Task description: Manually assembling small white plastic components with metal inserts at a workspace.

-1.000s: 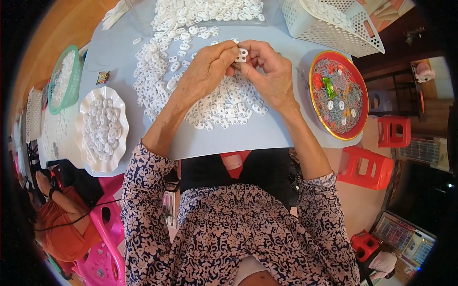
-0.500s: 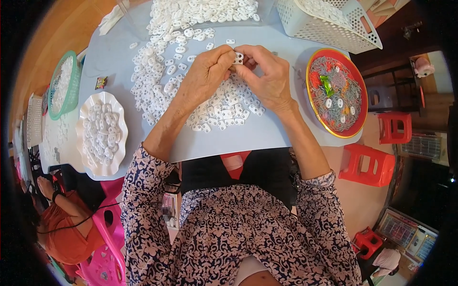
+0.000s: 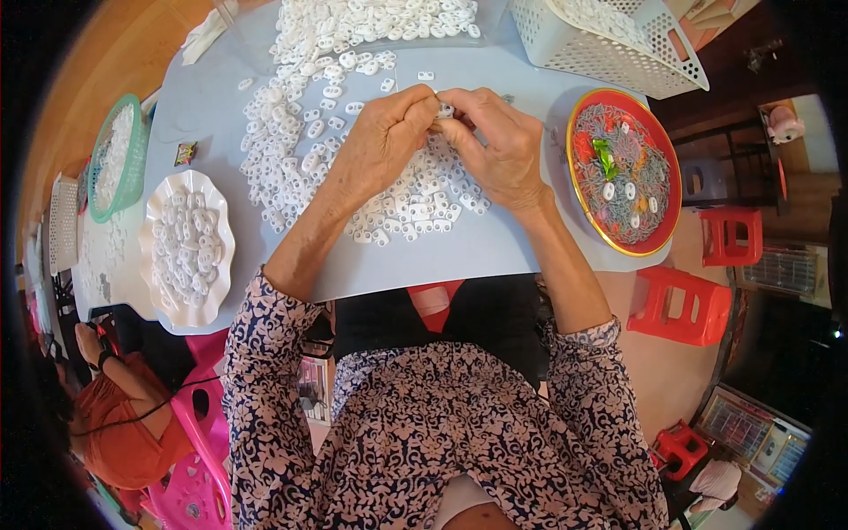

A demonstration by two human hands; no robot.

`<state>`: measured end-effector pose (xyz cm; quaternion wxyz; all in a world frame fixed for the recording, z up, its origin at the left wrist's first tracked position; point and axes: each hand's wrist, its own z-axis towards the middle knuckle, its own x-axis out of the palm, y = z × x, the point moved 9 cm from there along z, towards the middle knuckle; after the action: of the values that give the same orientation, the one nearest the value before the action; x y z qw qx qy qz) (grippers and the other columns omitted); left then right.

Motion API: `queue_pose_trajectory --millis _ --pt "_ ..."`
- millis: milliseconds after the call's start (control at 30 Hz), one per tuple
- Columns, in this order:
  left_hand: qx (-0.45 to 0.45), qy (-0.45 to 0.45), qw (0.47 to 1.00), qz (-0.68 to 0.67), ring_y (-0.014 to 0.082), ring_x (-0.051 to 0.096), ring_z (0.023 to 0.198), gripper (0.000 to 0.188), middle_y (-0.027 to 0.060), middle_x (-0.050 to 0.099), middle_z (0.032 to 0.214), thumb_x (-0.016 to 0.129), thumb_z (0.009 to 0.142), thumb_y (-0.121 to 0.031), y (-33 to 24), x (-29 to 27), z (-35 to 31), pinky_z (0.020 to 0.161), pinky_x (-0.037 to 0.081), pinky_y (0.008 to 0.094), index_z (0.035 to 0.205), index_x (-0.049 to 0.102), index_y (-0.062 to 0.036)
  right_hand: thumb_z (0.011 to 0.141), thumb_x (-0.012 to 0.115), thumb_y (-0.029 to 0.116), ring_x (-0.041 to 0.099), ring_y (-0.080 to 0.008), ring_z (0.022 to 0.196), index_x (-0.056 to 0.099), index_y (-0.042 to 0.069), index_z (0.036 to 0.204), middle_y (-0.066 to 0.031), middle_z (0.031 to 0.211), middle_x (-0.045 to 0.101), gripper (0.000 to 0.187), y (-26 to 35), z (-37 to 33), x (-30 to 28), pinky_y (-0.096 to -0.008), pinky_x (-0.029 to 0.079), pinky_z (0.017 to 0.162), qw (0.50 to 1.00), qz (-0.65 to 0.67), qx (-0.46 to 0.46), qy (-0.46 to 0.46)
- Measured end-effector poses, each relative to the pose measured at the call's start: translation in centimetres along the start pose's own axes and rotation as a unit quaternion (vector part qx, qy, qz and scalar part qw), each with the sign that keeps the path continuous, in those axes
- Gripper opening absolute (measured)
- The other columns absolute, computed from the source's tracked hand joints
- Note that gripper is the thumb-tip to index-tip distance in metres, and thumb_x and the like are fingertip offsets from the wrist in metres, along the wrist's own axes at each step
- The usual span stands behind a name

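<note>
Over the middle of the table, my left hand [image 3: 389, 132] and my right hand [image 3: 499, 141] meet with their fingertips closed on one small white plastic piece [image 3: 445, 111]. It is an oval with two dark holes, and the fingers cover most of it. Beneath and around my hands lies a loose spread of similar white pieces [image 3: 411, 208]. On the right stands a red bowl with a gold rim [image 3: 675, 159], holding grey screws [image 3: 649, 168] and a few white pieces. A white scalloped dish [image 3: 228, 238] of white pieces sits to the left.
A clear tray [image 3: 481, 40] heaped with white pieces stands at the far side. Beside it is a grey perforated basket [image 3: 565, 53]. A green basket [image 3: 135, 168] is at the left. A small wrapped packet [image 3: 185, 154] lies nearby. Red stools [image 3: 678, 305] stand right; another person's arm [image 3: 132, 389] shows lower left.
My right fingers have curled further over the white piece, so less of it shows. Both hands stay in nearly the same place.
</note>
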<state>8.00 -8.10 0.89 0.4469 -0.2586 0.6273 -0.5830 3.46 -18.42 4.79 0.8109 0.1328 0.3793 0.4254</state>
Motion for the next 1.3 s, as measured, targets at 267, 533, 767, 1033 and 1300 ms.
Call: queue_pose_trajectory --millis 267,533,767,1033,1300 --pt "0.009 0.037 0.999 -0.012 0.0097 0.042 0.062 0.03 0.0021 0.046 0.064 0.041 0.096 -0.022 0.2 0.2 0.0 0.06 0.037 0.0252 0.076 0.05 -0.001 0.071 0.074 0.005 0.059 -0.0162 0.058 0.064 0.003 0.09 -0.0071 0.071 0.06 0.022 -0.6 0.1 -0.1 -0.0271 0.048 0.053 0.999 0.05 0.02 -0.001" --pt "0.019 0.019 1.0 -0.008 0.0092 0.043 0.061 0.028 0.0008 0.048 0.064 0.043 0.094 -0.021 0.6 -0.3 0.3 0.057 0.037 0.0253 0.078 0.053 -0.0007 0.076 0.069 0.004 0.059 -0.0126 0.06 0.064 0.002 0.097 -0.0061 0.074 0.063 0.021 -1.9 0.1 0.8 -0.025 0.049 0.057 0.988 0.122 0.087 0.028" --pt "0.056 -0.009 0.997 -0.045 0.0081 0.046 0.063 0.021 0.0016 0.052 0.066 0.046 0.092 -0.018 0.6 -0.7 0.4 0.057 0.037 0.0232 0.084 0.056 -0.0016 0.083 0.061 0.005 0.055 -0.006 0.062 0.065 -0.002 0.095 -0.0012 0.069 0.062 0.014 -3.7 -0.7 1.3 -0.0221 0.045 0.056 0.93 0.269 0.25 -0.015" --pt "0.02 -0.14 0.975 -0.171 0.0107 0.05 0.068 0.022 0.0014 0.052 0.066 0.046 0.092 -0.021 1.2 -3.7 0.0 0.072 0.04 0.026 0.089 0.057 -0.0022 0.081 0.061 0.009 0.061 -0.021 0.061 0.064 0.001 0.086 -0.0123 0.069 0.063 0.01 -5.4 8.7 -10.6 -0.0318 0.048 0.057 0.982 -0.102 0.082 -0.134" --pt "-0.01 -0.137 0.979 -0.152 0.0124 0.05 0.07 0.026 0.0026 0.052 0.066 0.046 0.091 -0.026 1.3 -3.6 -0.3 0.075 0.041 0.0271 0.09 0.057 -0.0016 0.085 0.059 0.013 0.056 -0.0186 0.057 0.065 0.004 0.09 -0.0083 0.067 0.062 0.012 -2.6 7.3 -8.2 -0.0286 0.046 0.057 0.96 -0.273 -0.064 0.024"
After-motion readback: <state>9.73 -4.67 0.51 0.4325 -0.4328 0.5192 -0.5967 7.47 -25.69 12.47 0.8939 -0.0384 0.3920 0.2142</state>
